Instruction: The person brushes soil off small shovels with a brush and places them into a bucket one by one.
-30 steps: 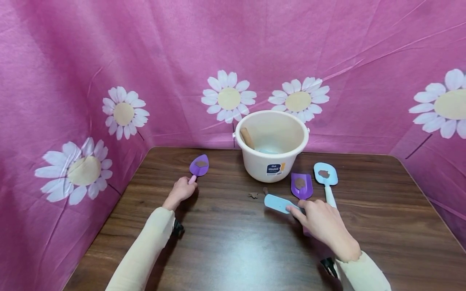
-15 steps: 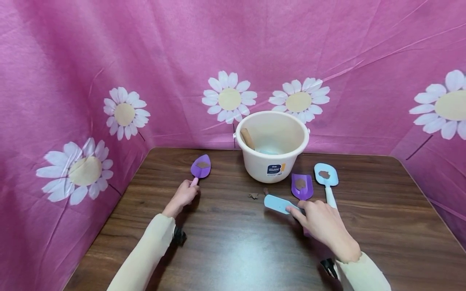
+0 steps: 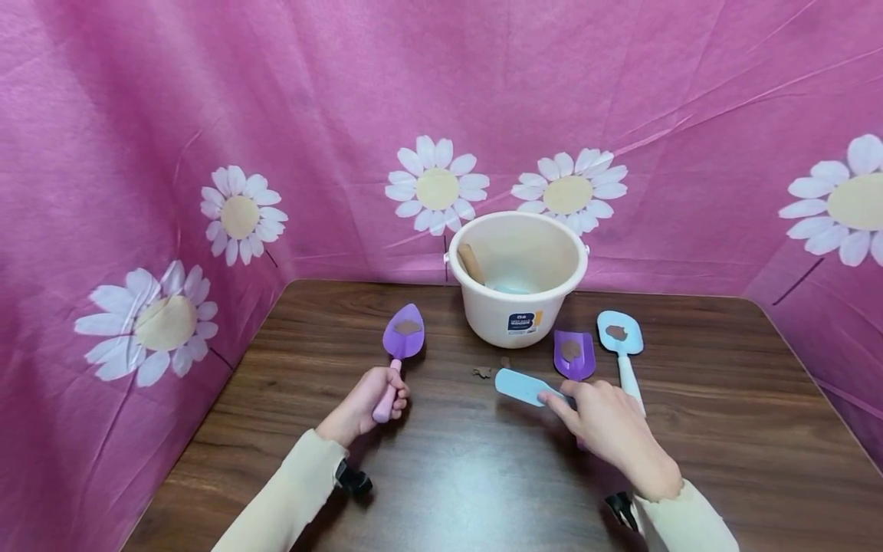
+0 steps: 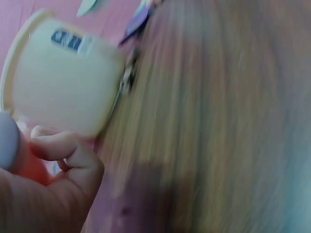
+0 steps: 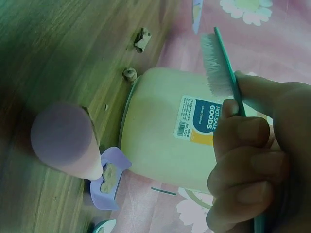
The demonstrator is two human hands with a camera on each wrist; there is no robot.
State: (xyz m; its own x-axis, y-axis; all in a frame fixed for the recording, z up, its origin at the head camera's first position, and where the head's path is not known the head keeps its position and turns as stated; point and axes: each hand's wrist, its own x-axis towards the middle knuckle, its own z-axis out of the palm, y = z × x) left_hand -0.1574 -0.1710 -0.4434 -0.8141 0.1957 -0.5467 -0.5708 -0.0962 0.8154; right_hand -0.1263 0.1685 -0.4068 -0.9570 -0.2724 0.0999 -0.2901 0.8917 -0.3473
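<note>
Spreading across the back and both sides, a pink fabric backdrop printed with white daisies (image 3: 441,92) closes in a dark wood-grain table (image 3: 483,475). At the table's far edge stands a cream plastic bucket with a blue label (image 3: 517,276), a wooden handle leaning inside it.

The left hand (image 3: 369,402) has its fingers curled round the pink handle of a purple pointed plastic trowel (image 3: 402,345). The trowel's long axis runs away from the person and slightly rightward, the blade held forward of the hand with a brown lump of clay on it. The blade lies left of the bucket and nearer to it than the hand is; whether it rests on the table or is lifted clear cannot be told. The left wrist view is too blurred to add more than the curled fingers and the bucket close by.

The right hand (image 3: 607,433) pinches a light blue flat plastic brush (image 3: 524,386) between thumb and fingers; its free end points left toward the table's middle, and the right wrist view shows white bristles along one face. Just beyond this hand lie a purple square plastic scoop (image 3: 574,354) and a light blue rounded plastic spade with a white handle (image 3: 621,341), each carrying a brown dab, side by side right of the bucket. Two small brown clay crumbs (image 3: 491,368) sit on the table in front of the bucket, between the hands.
</note>
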